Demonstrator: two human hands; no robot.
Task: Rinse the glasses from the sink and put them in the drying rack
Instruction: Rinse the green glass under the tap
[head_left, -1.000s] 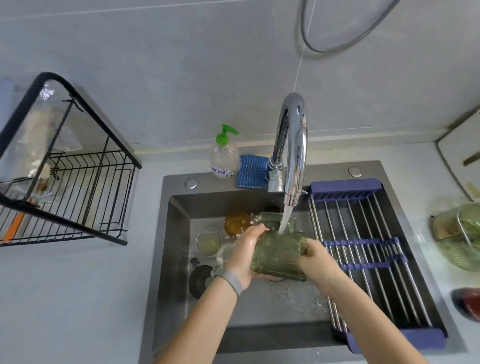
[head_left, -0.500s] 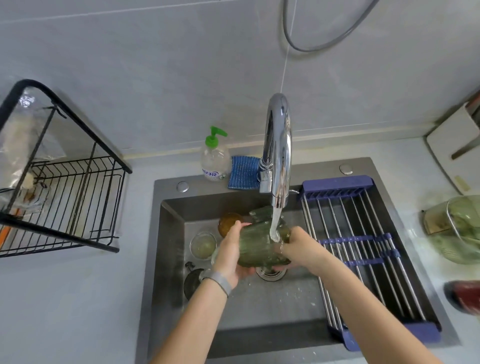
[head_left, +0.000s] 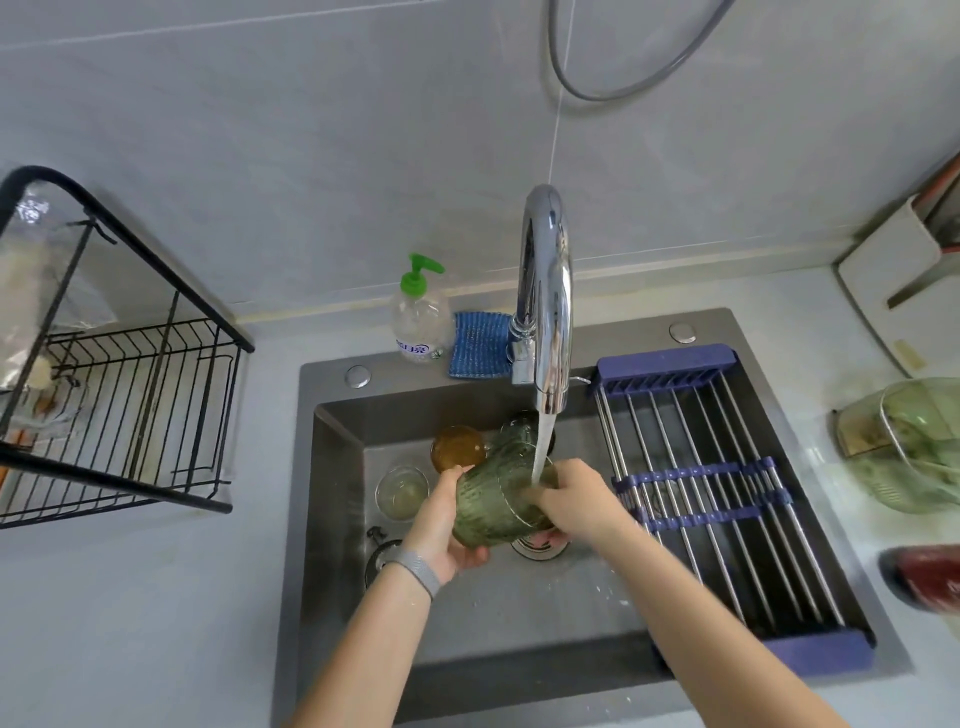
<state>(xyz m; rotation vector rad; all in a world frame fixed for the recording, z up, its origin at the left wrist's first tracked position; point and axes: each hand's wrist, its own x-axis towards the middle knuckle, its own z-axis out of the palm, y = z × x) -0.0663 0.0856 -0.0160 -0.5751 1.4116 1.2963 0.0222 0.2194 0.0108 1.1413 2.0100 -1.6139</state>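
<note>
A ribbed green glass (head_left: 491, 506) is tilted on its side under the running water from the chrome faucet (head_left: 545, 312). My left hand (head_left: 441, 525) grips its base end. My right hand (head_left: 576, 499) holds its rim end, where the water hits. Behind it in the sink (head_left: 337, 493) stand an amber glass (head_left: 457, 448), a clear glass (head_left: 402, 492) and another green glass (head_left: 511, 431), partly hidden. The black wire drying rack (head_left: 130, 415) stands on the counter to the left.
A purple roll-up rack (head_left: 717, 499) covers the sink's right side. A soap bottle (head_left: 418, 317) and blue sponge (head_left: 478, 345) sit behind the sink. A green glass bowl (head_left: 909, 441) and a red object (head_left: 930, 577) lie on the right counter. A drain stopper (head_left: 382, 553) lies in the sink.
Both hands have kept the green glass under the stream, turning and tilting it so the water now strikes near its rim. The view has shifted slightly.
</note>
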